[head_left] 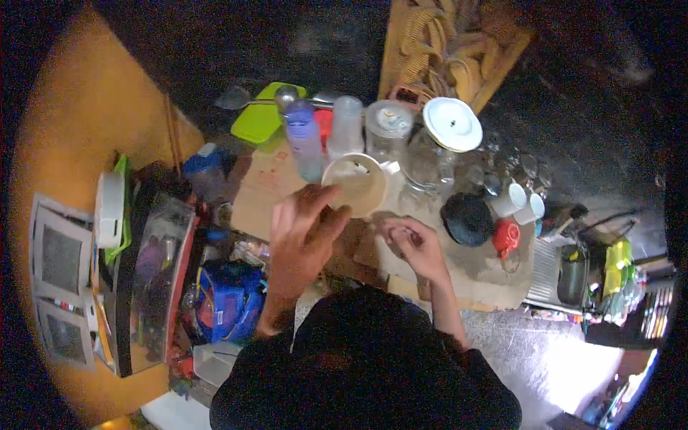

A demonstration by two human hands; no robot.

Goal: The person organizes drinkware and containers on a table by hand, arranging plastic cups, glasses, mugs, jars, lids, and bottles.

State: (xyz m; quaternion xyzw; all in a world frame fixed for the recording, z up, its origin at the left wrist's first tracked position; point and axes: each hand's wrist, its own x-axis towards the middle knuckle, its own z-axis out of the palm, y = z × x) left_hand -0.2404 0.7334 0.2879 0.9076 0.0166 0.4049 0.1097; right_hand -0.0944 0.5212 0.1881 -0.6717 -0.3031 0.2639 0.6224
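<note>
A white pitcher [356,188] with a handle at its right stands on the brown cardboard [261,193]. My left hand [304,233] is raised at its lower left, fingers spread and slightly blurred; whether a fingertip touches the rim is unclear. Below and right of the pitcher is my right hand [414,247], its fingers curled together; anything between them is too small to name. Behind the pitcher stand a purple bottle [302,132], a clear bottle [347,122], a lidded clear jar [389,129] and a glass jar [430,161] with a white lid [453,124].
To the right lie a black round object [467,218], a red cup [506,236] and white mugs [529,208], with several glasses behind. A green lid [261,115] is at the back left. A blue bag [233,301] sits lower left, a metal sink [572,276] at the right.
</note>
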